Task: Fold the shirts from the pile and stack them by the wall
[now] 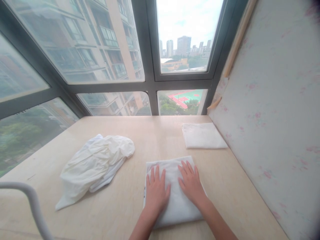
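Observation:
A white cloth (178, 208), folded into a flat rectangle, lies on the light wooden surface in front of me. My left hand (157, 190) rests flat on its left part, fingers spread and pointing away from me. On the upper right part lies my right hand (191, 183), also flat with its fingers apart. Neither hand grips the fabric. Some small dark marks show at the cloth's left edge. Whether it is a garment or a plain cloth, I cannot tell.
A crumpled pile of white fabric (97, 163) lies to the left. Another folded white cloth (203, 135) sits at the back right, near the flowered wall (262, 116). Windows (150, 85) border the wooden surface (155, 133). A grey curved tube (32, 200) stands at the lower left.

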A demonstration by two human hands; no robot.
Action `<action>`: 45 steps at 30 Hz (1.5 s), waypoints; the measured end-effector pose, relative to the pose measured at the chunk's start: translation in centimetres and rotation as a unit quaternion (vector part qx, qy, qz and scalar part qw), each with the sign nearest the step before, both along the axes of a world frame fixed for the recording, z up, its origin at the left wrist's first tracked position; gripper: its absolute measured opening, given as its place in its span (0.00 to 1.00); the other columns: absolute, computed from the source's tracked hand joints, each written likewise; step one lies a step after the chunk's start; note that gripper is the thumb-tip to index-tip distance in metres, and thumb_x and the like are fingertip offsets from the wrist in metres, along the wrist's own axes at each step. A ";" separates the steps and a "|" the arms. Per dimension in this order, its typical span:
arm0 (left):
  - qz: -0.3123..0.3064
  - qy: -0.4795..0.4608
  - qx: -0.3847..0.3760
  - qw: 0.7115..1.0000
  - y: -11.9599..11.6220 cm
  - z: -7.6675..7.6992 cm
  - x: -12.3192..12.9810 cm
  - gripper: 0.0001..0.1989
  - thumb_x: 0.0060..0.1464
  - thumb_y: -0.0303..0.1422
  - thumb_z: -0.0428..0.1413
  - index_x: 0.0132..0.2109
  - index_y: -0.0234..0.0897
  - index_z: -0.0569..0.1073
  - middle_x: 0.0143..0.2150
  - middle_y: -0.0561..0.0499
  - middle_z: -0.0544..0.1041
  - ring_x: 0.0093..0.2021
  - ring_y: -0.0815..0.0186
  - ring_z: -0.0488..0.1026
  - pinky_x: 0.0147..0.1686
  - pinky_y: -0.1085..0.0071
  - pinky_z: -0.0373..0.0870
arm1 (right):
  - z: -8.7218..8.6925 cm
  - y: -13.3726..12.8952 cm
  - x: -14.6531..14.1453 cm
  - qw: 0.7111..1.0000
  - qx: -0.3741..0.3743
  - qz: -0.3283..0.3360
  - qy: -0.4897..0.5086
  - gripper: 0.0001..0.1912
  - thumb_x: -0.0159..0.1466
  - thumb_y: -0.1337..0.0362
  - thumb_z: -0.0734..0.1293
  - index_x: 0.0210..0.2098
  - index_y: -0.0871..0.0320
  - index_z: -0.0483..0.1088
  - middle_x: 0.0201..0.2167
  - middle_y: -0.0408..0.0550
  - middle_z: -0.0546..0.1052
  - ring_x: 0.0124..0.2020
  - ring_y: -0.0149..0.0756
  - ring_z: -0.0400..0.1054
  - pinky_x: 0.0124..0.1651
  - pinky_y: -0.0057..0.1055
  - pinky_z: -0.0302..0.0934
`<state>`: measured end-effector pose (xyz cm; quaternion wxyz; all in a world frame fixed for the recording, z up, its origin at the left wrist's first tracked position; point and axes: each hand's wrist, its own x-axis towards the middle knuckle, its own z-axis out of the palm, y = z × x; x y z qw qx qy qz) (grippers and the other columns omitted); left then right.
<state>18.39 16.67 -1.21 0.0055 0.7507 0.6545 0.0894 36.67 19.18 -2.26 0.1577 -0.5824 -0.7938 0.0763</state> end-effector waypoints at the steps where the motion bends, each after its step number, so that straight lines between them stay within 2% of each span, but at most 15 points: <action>1: -0.004 -0.002 0.002 1.000 -0.2 0.2 0.6 0.30 0.57 0.36 0.52 0.66 0.38 0.64 0.72 0.39 0.54 0.71 0.41 0.48 0.64 0.39 0.49 | 0.1 -0.4 -0.5 1.000 -0.001 0.025 0.010 0.28 0.66 0.66 0.57 0.65 0.52 0.62 0.70 0.47 0.55 0.71 0.47 0.44 0.69 0.53 0.39; 3: -0.027 -0.010 0.007 1.000 -0.6 0.1 1.6 0.30 0.58 0.35 0.50 0.67 0.39 0.63 0.72 0.42 0.53 0.71 0.42 0.47 0.65 0.39 0.47 | -0.1 -1.2 -1.3 0.997 -0.008 0.066 0.026 0.30 0.65 0.69 0.57 0.66 0.51 0.60 0.70 0.43 0.55 0.71 0.42 0.44 0.70 0.47 0.39; 6: -0.052 -0.013 0.002 0.999 -1.2 -0.6 2.2 0.30 0.60 0.36 0.47 0.68 0.39 0.61 0.72 0.44 0.53 0.72 0.44 0.47 0.66 0.40 0.46 | -0.5 -2.0 -1.6 0.997 -0.020 0.067 0.024 0.31 0.65 0.69 0.56 0.67 0.51 0.58 0.70 0.44 0.54 0.71 0.40 0.44 0.71 0.46 0.38; 9: -0.058 -0.003 0.006 0.998 -1.4 -1.2 1.3 0.30 0.62 0.39 0.47 0.70 0.43 0.57 0.73 0.47 0.51 0.72 0.45 0.46 0.65 0.40 0.46 | -0.7 -2.1 -0.7 0.998 -0.019 0.066 0.012 0.30 0.66 0.67 0.56 0.67 0.49 0.57 0.71 0.43 0.52 0.72 0.41 0.43 0.71 0.48 0.39; 13: -0.069 0.009 0.015 0.997 -1.1 -1.3 -1.0 0.31 0.63 0.44 0.47 0.71 0.48 0.54 0.74 0.49 0.50 0.72 0.45 0.45 0.66 0.41 0.44 | -0.6 -1.5 0.9 0.997 -0.012 0.073 0.005 0.28 0.68 0.61 0.58 0.67 0.50 0.58 0.71 0.45 0.54 0.72 0.43 0.43 0.70 0.49 0.42; 19: 0.008 0.008 0.024 1.000 0.2 -1.5 -3.3 0.31 0.63 0.46 0.47 0.70 0.43 0.56 0.73 0.45 0.52 0.72 0.48 0.45 0.66 0.41 0.45 | -1.2 -0.2 1.9 0.999 -0.001 0.032 0.013 0.28 0.68 0.57 0.59 0.66 0.51 0.59 0.71 0.48 0.53 0.71 0.44 0.44 0.70 0.50 0.43; 23: 0.035 -0.034 0.043 0.998 1.0 -2.2 -4.1 0.30 0.62 0.45 0.48 0.68 0.39 0.60 0.72 0.42 0.54 0.72 0.48 0.47 0.66 0.44 0.49 | -2.2 1.4 3.4 0.995 0.018 -0.037 0.086 0.25 0.66 0.60 0.59 0.62 0.56 0.64 0.68 0.52 0.60 0.69 0.45 0.51 0.69 0.50 0.47; 28: 0.101 -0.170 0.110 0.974 0.5 -2.6 -4.8 0.29 0.63 0.39 0.46 0.67 0.30 0.56 0.68 0.34 0.59 0.69 0.52 0.55 0.65 0.50 0.57 | -2.9 2.5 5.4 0.952 0.008 -0.153 0.265 0.27 0.63 0.64 0.57 0.62 0.58 0.65 0.64 0.54 0.66 0.65 0.43 0.59 0.67 0.46 0.53; 30: 0.117 -0.213 0.098 0.965 -0.1 -2.2 -4.9 0.29 0.62 0.38 0.46 0.67 0.30 0.55 0.66 0.34 0.62 0.68 0.52 0.58 0.65 0.50 0.58 | -3.2 1.8 5.6 0.934 -0.021 -0.164 0.316 0.29 0.61 0.63 0.59 0.62 0.59 0.64 0.63 0.55 0.66 0.65 0.44 0.59 0.68 0.46 0.53; 33: 0.122 -0.284 0.034 0.951 -1.3 -1.4 -5.1 0.32 0.60 0.40 0.48 0.67 0.32 0.54 0.67 0.36 0.61 0.67 0.52 0.59 0.65 0.50 0.57 | -3.5 0.1 5.6 0.894 -0.078 -0.175 0.406 0.31 0.60 0.61 0.60 0.63 0.60 0.62 0.63 0.57 0.66 0.64 0.44 0.61 0.66 0.45 0.56; 36: 0.145 -0.391 -0.049 0.908 -2.3 -0.6 -6.2 0.38 0.57 0.45 0.51 0.68 0.33 0.51 0.68 0.35 0.60 0.66 0.51 0.62 0.63 0.51 0.61 | -3.3 -1.6 6.3 0.842 -0.129 -0.192 0.488 0.32 0.61 0.60 0.61 0.64 0.59 0.60 0.63 0.59 0.67 0.61 0.43 0.65 0.61 0.43 0.62; 39: 0.199 -0.502 -0.141 0.830 -3.1 0.1 -7.5 0.45 0.50 0.51 0.57 0.68 0.34 0.51 0.65 0.33 0.65 0.57 0.49 0.72 0.55 0.53 0.70 | -2.3 -2.7 7.2 0.808 -0.179 -0.213 0.520 0.31 0.62 0.56 0.61 0.63 0.58 0.62 0.62 0.59 0.68 0.59 0.43 0.68 0.57 0.41 0.66; 42: 0.265 -0.575 -0.218 0.743 -3.9 0.6 -8.2 0.47 0.42 0.52 0.62 0.64 0.37 0.58 0.56 0.36 0.75 0.52 0.48 0.76 0.49 0.55 0.74 | -0.9 -3.6 7.5 0.791 -0.231 -0.235 0.515 0.29 0.62 0.50 0.62 0.58 0.58 0.68 0.55 0.57 0.75 0.54 0.45 0.72 0.54 0.41 0.68; 45: 0.283 -0.632 -0.284 0.663 -4.8 1.0 -7.8 0.39 0.42 0.52 0.64 0.58 0.38 0.66 0.52 0.39 0.78 0.52 0.48 0.76 0.49 0.56 0.74 | 0.3 -4.6 6.6 0.792 -0.272 -0.212 0.504 0.26 0.62 0.47 0.62 0.49 0.58 0.75 0.48 0.55 0.79 0.49 0.47 0.74 0.52 0.42 0.68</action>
